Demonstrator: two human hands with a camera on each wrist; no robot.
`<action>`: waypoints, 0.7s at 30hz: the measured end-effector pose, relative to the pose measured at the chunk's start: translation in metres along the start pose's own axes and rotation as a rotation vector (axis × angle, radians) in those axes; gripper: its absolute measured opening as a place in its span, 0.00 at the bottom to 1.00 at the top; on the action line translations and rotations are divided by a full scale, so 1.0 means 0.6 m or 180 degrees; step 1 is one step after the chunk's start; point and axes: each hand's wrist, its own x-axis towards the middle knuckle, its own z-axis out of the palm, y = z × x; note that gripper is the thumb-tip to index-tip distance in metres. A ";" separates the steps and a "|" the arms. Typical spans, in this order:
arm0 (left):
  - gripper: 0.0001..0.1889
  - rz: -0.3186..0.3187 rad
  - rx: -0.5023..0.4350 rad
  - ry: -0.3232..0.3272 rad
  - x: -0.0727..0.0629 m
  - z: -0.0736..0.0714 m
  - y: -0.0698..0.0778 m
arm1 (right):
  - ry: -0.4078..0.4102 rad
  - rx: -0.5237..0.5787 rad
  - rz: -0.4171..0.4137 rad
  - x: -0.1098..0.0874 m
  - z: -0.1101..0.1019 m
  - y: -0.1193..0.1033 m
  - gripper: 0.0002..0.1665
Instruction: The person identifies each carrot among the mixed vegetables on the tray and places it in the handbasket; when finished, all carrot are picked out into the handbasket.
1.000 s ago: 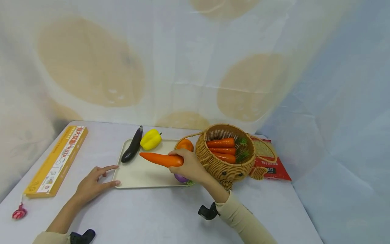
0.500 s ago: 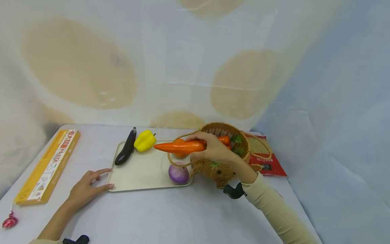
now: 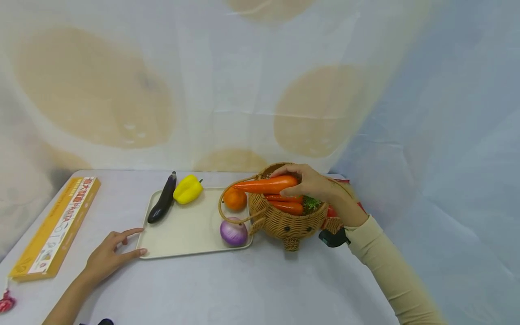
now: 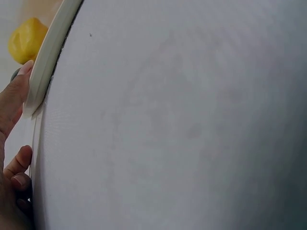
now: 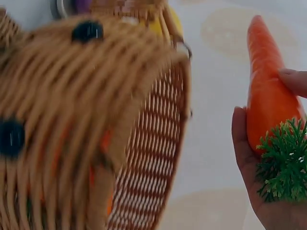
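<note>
My right hand (image 3: 310, 183) grips a carrot (image 3: 266, 185) above the wicker basket (image 3: 280, 224), its tip pointing left. Green leaves (image 5: 288, 163) at the carrot's thick end show in the right wrist view. More carrots (image 3: 288, 207) lie inside the basket. The left hand (image 3: 106, 256) touches the left edge of the cream tray (image 3: 183, 234) with thumb and index finger spread. On that tray are an eggplant (image 3: 162, 201), a yellow bell pepper (image 3: 188, 189), an orange round fruit (image 3: 234, 199) and a purple onion (image 3: 234, 232). The basket's left handle loops over the tray's right end.
A yellow pasta box (image 3: 57, 228) lies at the table's left side, with a small red tassel-like thing (image 3: 6, 301) near its front corner. Behind the right forearm a red packet (image 3: 332, 211) is partly hidden. A patterned cloth (image 3: 227, 90) hangs behind the table.
My right hand has carried the carrot from over the tray to the right, above the basket. The onion has come into full view. The left hand stays at the tray's edge.
</note>
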 end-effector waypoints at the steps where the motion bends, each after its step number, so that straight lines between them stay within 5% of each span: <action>1: 0.40 0.0004 0.0000 0.0001 0.000 -0.001 0.000 | -0.0017 0.0043 0.0037 0.000 -0.008 0.002 0.26; 9: 0.40 0.0002 -0.0020 0.0006 -0.004 -0.011 -0.004 | -0.0099 -0.0078 0.0057 0.017 -0.075 0.029 0.27; 21: 0.40 -0.0014 -0.0037 -0.0017 -0.007 -0.015 -0.002 | -0.0537 -0.0499 0.0655 0.032 -0.135 0.041 0.26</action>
